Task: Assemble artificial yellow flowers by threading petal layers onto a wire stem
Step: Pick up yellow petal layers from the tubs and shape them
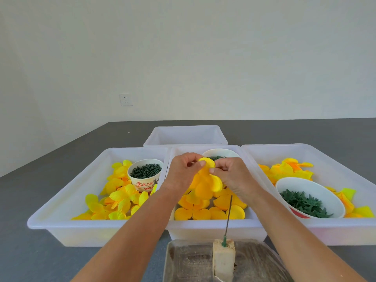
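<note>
1. Your left hand [184, 169] and right hand [230, 175] both pinch one yellow petal layer [206, 181], thumb and fingertips closed on its upper edge, one hand at each side.
2. The layer hangs in the air between your hands, above the middle tray [213, 225], its lower petals drooping.
3. Under it, loose orange-yellow petals [203, 210] lie in the middle tray, with a white cup [223, 152] of dark green pieces at the back.
4. The wire stem [228, 216] stands nearly upright, just in front of that tray, well apart from the held layer. Its green base sits in a pale block [223, 259] on a clear plastic lid [189, 261].
5. The left tray [61, 228] holds yellow petals and a printed cup [145, 174] of dark green pieces.
6. The right tray [345, 231] holds more petals and a white bowl [305, 184] of green leaves.
7. A fourth tray [185, 135] sits behind, on the grey table [40, 261].
</note>
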{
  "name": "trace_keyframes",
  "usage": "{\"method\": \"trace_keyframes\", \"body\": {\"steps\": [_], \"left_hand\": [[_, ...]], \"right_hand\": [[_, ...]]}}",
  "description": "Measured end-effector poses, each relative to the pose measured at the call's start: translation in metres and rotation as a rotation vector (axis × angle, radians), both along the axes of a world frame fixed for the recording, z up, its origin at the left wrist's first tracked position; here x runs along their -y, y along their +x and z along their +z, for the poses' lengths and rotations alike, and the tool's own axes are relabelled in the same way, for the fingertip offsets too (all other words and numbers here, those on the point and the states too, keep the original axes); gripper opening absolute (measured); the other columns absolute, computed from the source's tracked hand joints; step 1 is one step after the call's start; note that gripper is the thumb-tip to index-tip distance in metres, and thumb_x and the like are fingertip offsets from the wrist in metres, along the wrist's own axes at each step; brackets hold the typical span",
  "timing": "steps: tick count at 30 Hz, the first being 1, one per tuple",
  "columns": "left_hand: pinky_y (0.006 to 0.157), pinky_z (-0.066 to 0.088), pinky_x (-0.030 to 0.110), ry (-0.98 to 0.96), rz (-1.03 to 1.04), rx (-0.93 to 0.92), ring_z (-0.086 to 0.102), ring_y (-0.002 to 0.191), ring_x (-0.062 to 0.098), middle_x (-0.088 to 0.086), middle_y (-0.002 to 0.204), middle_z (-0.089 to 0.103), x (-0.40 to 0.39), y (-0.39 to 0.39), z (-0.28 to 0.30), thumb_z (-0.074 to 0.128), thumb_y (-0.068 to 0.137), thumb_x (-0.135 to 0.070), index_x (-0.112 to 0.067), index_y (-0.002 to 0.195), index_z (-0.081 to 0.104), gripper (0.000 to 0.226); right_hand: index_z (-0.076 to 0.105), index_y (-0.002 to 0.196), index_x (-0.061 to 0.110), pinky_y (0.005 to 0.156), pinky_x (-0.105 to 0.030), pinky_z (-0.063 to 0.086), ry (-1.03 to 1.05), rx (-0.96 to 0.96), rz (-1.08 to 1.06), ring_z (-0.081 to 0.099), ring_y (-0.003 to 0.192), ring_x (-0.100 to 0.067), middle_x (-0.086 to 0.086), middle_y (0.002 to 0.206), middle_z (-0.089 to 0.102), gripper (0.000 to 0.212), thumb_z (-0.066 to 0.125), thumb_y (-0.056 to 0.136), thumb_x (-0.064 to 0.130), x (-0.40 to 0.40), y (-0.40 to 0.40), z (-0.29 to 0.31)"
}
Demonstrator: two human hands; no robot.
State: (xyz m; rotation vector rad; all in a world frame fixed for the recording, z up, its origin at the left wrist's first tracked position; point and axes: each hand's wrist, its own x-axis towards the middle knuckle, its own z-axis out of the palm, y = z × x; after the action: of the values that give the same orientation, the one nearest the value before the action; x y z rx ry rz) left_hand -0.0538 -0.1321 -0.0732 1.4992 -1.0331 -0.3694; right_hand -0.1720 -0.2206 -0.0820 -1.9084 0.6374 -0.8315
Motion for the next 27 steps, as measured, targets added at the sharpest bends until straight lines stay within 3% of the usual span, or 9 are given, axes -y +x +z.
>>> {"method": "trace_keyframes", "body": {"steps": [3, 6, 8, 10, 12, 15, 19, 23, 27], "left_hand": [[0.069, 0.047, 0.017, -0.023, -0.044, -0.029, 0.057, 0.077, 0.009, -0.001, 0.081, 0.065, -0.001, -0.001, 0.0, 0.063, 0.087, -0.012, -0.025, 0.08, 0.066, 0.015], [0.072, 0.046, 0.033, 0.021, 0.009, -0.084, 0.055, 0.077, 0.019, 0.01, 0.081, 0.064, -0.001, 0.0, 0.0, 0.066, 0.085, -0.017, -0.018, 0.077, 0.066, 0.008], [0.076, 0.045, 0.04, 0.02, -0.016, -0.217, 0.053, 0.081, 0.027, 0.016, 0.085, 0.062, -0.002, -0.001, 0.002, 0.064, 0.086, -0.019, -0.01, 0.078, 0.065, 0.012], [0.073, 0.048, 0.036, -0.011, -0.122, -0.37, 0.056, 0.077, 0.026, 0.015, 0.081, 0.064, -0.003, 0.0, 0.006, 0.06, 0.088, -0.018, -0.007, 0.079, 0.064, 0.015], [0.062, 0.052, 0.027, -0.063, -0.266, -0.5, 0.061, 0.065, 0.019, 0.008, 0.071, 0.067, -0.005, 0.002, 0.01, 0.054, 0.089, -0.015, -0.008, 0.075, 0.066, 0.02], [0.06, 0.053, 0.028, -0.136, -0.387, -0.609, 0.061, 0.064, 0.021, 0.008, 0.071, 0.067, -0.006, 0.003, 0.013, 0.047, 0.092, -0.005, -0.011, 0.068, 0.07, 0.034], [0.055, 0.043, 0.023, -0.095, -0.18, -0.395, 0.049, 0.06, 0.015, -0.002, 0.058, 0.06, -0.004, 0.0, 0.007, 0.055, 0.091, -0.013, -0.01, 0.075, 0.064, 0.018], [0.064, 0.039, 0.031, -0.049, 0.004, -0.168, 0.046, 0.068, 0.017, 0.007, 0.069, 0.057, -0.001, 0.0, 0.001, 0.062, 0.088, -0.015, -0.015, 0.071, 0.065, 0.017], [0.054, 0.041, 0.019, -0.01, 0.245, 0.082, 0.048, 0.056, 0.006, -0.008, 0.06, 0.056, 0.0, 0.003, 0.0, 0.076, 0.074, -0.023, -0.023, 0.062, 0.058, 0.022]], "right_hand": [[0.067, 0.072, 0.011, 0.059, -0.022, 0.042, -0.056, 0.048, -0.041, 0.048, 0.056, -0.003, 0.013, 0.054, 0.053, 0.016, 0.064, 0.087, 0.016, -0.001, 0.002, -0.001], [0.067, 0.069, 0.018, 0.052, -0.014, 0.047, 0.065, 0.185, -0.047, 0.056, 0.054, 0.0, 0.01, 0.058, 0.062, 0.017, 0.066, 0.085, 0.014, -0.004, 0.001, 0.004], [0.069, 0.075, 0.012, 0.054, -0.017, 0.049, 0.156, 0.225, -0.001, 0.058, 0.059, -0.004, 0.004, 0.063, 0.066, 0.01, 0.066, 0.084, 0.014, -0.005, 0.001, 0.006], [0.069, 0.08, 0.007, 0.055, -0.022, 0.049, 0.236, 0.235, 0.062, 0.058, 0.065, -0.013, -0.003, 0.069, 0.066, 0.011, 0.064, 0.085, 0.016, -0.006, 0.001, 0.009], [0.072, 0.074, 0.01, 0.054, -0.023, 0.052, 0.348, 0.302, 0.204, 0.061, 0.066, -0.017, -0.002, 0.067, 0.068, 0.015, 0.062, 0.084, 0.014, -0.008, -0.001, 0.014], [0.077, 0.072, 0.014, 0.058, -0.024, 0.055, 0.529, 0.503, 0.453, 0.069, 0.071, -0.017, -0.003, 0.076, 0.073, 0.017, 0.061, 0.075, 0.012, -0.01, -0.003, 0.018], [0.076, 0.073, 0.016, 0.058, -0.025, 0.055, 0.345, 0.4, 0.207, 0.066, 0.068, -0.015, -0.004, 0.072, 0.072, 0.011, 0.067, 0.077, 0.011, -0.007, -0.002, 0.013], [0.073, 0.073, 0.022, 0.053, -0.017, 0.05, 0.083, 0.268, 0.077, 0.06, 0.061, -0.003, 0.004, 0.064, 0.069, 0.02, 0.063, 0.086, 0.011, -0.009, -0.001, 0.008], [0.071, 0.074, 0.019, 0.058, -0.022, 0.05, -0.086, 0.206, -0.072, 0.058, 0.064, -0.008, 0.002, 0.067, 0.066, 0.009, 0.07, 0.081, 0.013, -0.005, -0.001, 0.005]]}}
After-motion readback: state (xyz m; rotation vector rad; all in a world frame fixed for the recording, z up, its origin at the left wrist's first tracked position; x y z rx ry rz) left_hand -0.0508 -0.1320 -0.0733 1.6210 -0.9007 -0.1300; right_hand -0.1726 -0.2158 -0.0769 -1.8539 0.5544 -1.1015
